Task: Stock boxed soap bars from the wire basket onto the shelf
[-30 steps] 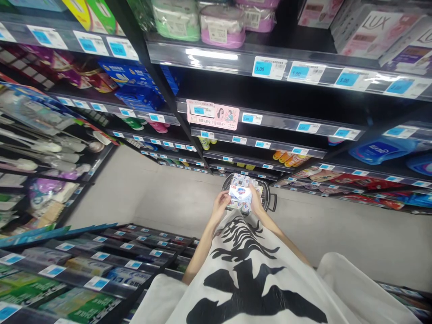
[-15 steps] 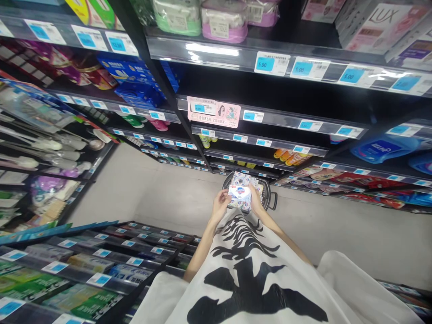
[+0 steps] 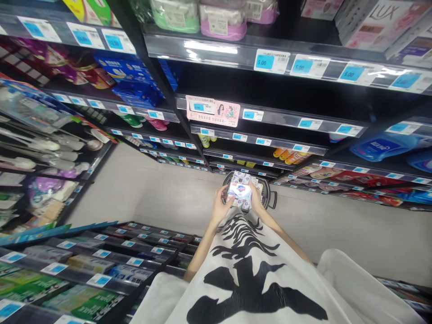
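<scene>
Both hands hold a white soap pack [image 3: 240, 191] with a blue and red logo, low in front of me over a black shopping basket [image 3: 272, 198] on the floor. My left hand [image 3: 221, 208] grips its left side with fingers curled. My right hand [image 3: 255, 201] grips its right side. Several more white and blue packs [image 3: 243, 178] lie in the basket beneath.
Black shelving with blue price tags rises on the right and ahead, carrying Lux boxes [image 3: 378, 24], green and purple tubs [image 3: 199, 18] and blue refill pouches [image 3: 381, 146]. A lower shelf unit [image 3: 101, 265] stands at my left. Grey floor [image 3: 162, 193] runs between them.
The pack has risen slightly and my left hand has closed more firmly on its side. The view has shifted a little.
</scene>
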`<state>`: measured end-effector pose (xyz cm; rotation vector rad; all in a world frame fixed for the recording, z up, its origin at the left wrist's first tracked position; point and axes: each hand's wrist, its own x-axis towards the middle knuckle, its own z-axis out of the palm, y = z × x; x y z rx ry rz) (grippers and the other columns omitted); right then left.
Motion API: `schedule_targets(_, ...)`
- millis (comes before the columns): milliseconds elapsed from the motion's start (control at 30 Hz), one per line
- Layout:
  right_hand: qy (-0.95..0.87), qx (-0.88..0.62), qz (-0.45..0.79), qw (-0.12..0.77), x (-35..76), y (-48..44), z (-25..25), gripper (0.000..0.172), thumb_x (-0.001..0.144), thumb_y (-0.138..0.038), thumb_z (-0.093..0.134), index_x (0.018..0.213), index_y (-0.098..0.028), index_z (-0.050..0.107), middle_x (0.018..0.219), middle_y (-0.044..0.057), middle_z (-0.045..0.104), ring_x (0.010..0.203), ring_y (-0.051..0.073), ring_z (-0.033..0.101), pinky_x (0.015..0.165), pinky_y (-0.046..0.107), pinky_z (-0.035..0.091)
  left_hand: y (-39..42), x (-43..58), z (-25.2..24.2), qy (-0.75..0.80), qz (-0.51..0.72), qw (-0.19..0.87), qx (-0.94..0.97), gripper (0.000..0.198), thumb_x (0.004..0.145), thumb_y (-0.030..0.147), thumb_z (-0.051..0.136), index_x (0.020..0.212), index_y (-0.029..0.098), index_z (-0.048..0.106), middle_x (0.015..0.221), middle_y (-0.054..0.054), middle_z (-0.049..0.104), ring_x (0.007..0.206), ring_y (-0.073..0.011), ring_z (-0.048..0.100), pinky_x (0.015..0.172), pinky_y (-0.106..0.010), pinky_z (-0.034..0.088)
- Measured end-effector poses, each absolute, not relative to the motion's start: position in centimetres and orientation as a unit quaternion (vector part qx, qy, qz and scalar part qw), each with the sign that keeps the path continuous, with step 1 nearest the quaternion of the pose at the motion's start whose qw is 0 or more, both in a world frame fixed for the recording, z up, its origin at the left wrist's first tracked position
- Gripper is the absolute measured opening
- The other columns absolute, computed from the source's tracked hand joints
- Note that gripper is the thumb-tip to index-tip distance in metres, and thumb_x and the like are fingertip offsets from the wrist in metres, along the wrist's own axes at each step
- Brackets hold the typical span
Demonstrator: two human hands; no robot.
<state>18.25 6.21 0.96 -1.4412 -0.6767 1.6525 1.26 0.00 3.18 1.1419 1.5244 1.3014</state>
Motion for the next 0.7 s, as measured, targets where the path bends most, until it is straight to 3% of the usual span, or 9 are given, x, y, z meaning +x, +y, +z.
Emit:
schedule_targets(133,-0.264,-0.566,0.663,0.414,17.9,6.1,1.3,0.064,0.078,-0.080,0.070,0.091,-0.018,0.078,0.078,0.006,0.079,0.061,0.021,0.068,0.048,0.029,0.048,-0.1,1.3,4.3,0.583,0.489,0.330,0.558,0.065,0.084,0.032,0.086,0.145,0.030,0.063,0.154,-0.013,0.051,0.146,-0.0348,0.047,0.121,-0.049,0.041)
schedule_targets(333,-0.280,-0.525,0.686,0.418,17.6,6.4,1.1,0.069,0.073,-0.086,0.071,0.095,-0.022,0.078,0.084,0.005,0.080,0.081,0.025,0.074,0.067,0.032,0.058,0.5,1.9,4.0,0.571,0.452,0.318,0.608,0.065,0.083,0.028,0.086,0.144,0.029,0.065,0.161,-0.015,0.048,0.148,-0.0392,0.043,0.125,-0.056,0.035)
schedule_targets(433,-0.262,-0.512,0.710,0.405,17.7,6.4,1.3,0.074,0.069,-0.092,0.068,0.096,-0.023,0.076,0.088,0.006,0.080,0.083,0.027,0.075,0.062,0.033,0.057,0.7,1.7,3.6,0.568,0.462,0.343,0.588,0.066,0.080,0.016,0.081,0.143,0.030,0.067,0.160,-0.013,0.049,0.147,-0.0385,0.045,0.124,-0.055,0.037)
schedule_targets(533,-0.259,-0.496,0.725,0.402,17.8,6.1,2.0,0.069,0.068,-0.088,0.073,0.091,-0.023,0.074,0.083,0.006,0.079,0.076,0.027,0.074,0.055,0.033,0.054,0.8,1.2,3.6,0.566,0.473,0.366,0.567,0.072,0.073,0.006,0.076,0.140,0.029,0.069,0.158,-0.013,0.052,0.146,-0.0381,0.047,0.124,-0.055,0.038)
schedule_targets(700,-0.299,-0.452,0.748,0.383,17.7,5.7,3.1,0.053,0.071,-0.073,0.082,0.086,-0.023,0.073,0.071,0.003,0.072,0.056,0.021,0.066,0.047,0.031,0.051,0.7,0.9,4.1,0.556,0.516,0.405,0.510,0.073,0.067,0.008,0.083,0.137,0.026,0.069,0.154,-0.014,0.056,0.147,-0.0371,0.050,0.126,-0.053,0.037)
